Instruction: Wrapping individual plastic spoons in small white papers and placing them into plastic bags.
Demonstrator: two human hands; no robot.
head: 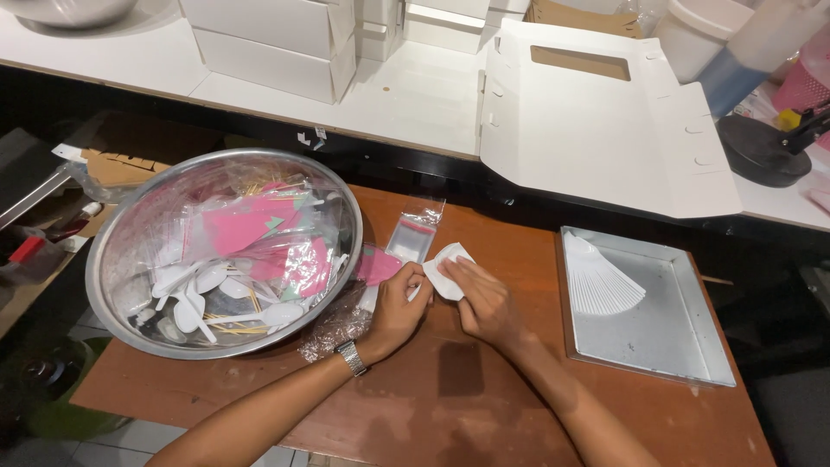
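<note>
Over a brown wooden table (432, 389), my left hand (396, 310) and my right hand (484, 298) both pinch a small folded white paper piece (446, 268). A wristwatch sits on the left wrist. Just beyond the fingers lies a clear plastic sleeve bag (415, 232) with a pink strip, and a pink paper piece (377, 265) rests beside my left hand.
A big metal bowl (112, 259) at left holds white plastic spoons, pink papers and clear bags. At right, a metal tray (674, 346) carries a fanned stack of white papers (601, 281). A white counter behind bears white boxes (277, 43) and an open flat box (596, 130).
</note>
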